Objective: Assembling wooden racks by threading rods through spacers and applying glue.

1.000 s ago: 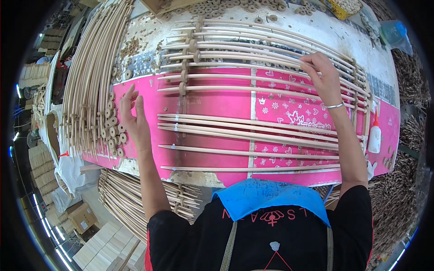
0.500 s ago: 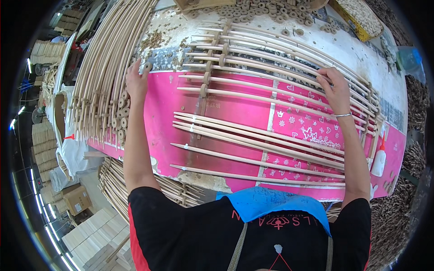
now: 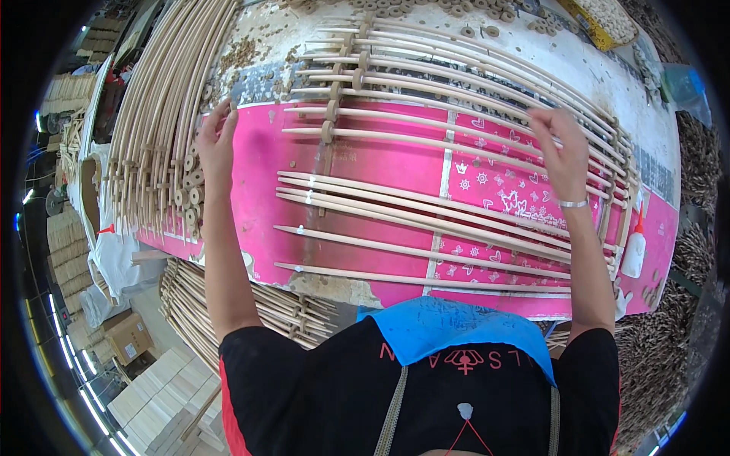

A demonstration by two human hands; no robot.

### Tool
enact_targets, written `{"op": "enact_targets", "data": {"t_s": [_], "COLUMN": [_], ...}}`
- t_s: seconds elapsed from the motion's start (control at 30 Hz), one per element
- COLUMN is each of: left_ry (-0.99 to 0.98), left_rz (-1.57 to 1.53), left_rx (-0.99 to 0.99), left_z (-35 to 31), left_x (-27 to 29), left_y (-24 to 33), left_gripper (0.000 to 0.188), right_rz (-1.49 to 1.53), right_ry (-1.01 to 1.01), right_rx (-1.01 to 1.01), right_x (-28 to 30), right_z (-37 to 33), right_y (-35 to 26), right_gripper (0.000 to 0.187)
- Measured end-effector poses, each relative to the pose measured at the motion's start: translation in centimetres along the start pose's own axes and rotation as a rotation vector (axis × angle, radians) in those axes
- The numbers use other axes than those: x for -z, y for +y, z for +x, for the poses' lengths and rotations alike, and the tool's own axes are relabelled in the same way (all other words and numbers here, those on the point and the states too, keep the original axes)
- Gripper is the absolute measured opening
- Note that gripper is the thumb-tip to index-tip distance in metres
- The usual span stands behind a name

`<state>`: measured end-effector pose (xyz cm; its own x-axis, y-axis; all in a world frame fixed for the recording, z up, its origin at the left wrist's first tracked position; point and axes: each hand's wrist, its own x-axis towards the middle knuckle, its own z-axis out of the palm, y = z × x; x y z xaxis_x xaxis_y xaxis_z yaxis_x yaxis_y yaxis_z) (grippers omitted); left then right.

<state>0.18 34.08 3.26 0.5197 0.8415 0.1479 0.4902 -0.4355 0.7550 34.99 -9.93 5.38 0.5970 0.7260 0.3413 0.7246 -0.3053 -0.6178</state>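
On the left of the table my left hand (image 3: 217, 143) is raised beside a bundle of long wooden rods (image 3: 156, 99) and several wooden rings (image 3: 192, 196). Its thumb and forefinger stand apart, and no ring shows between them. My right hand (image 3: 561, 152), slightly blurred, is over the right part of a rack of spaced rods (image 3: 426, 119). Its fingers curl around one of these rods; the exact grip is partly hidden. Ring-shaped pieces (image 3: 328, 131) sit on the rods near their left ends. Closer to me, several loose tapered rods (image 3: 411, 247) lie across the pink sheet (image 3: 251, 182).
More rings (image 3: 493, 31) and a yellow tray of small pale pieces (image 3: 604, 23) are at the far edge. A white glue bottle (image 3: 633, 254) with a red tip stands at the right. Stacked boards (image 3: 156, 387) and a carton (image 3: 129, 337) lie lower left.
The view has shifted, so the table appears higher and further left. My left hand has come back slightly toward me; the ring seen at its fingers no longer shows. My right hand stays at the rods.
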Motion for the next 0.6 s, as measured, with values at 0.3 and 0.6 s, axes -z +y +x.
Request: {"op": "enact_targets", "data": {"t_s": [0.3,0.6], "left_ry": [-0.082,-0.094], "left_rz": [-0.449,-0.482], "left_rx": [0.335,0.373], "left_z": [-9.3,-11.3], "left_x": [0.0,-1.0], "left_y": [3.3,3.8], "left_gripper": [0.037,0.036], "right_rz": [0.032,0.156], "right_ry": [-0.451,-0.506], "right_rx": [-0.039,-0.251], "right_x": [-1.0,-1.6], "right_z": [-8.4,-8.2], "right_y": [-5.2,-4.9], "right_gripper": [0.016,0.013]}}
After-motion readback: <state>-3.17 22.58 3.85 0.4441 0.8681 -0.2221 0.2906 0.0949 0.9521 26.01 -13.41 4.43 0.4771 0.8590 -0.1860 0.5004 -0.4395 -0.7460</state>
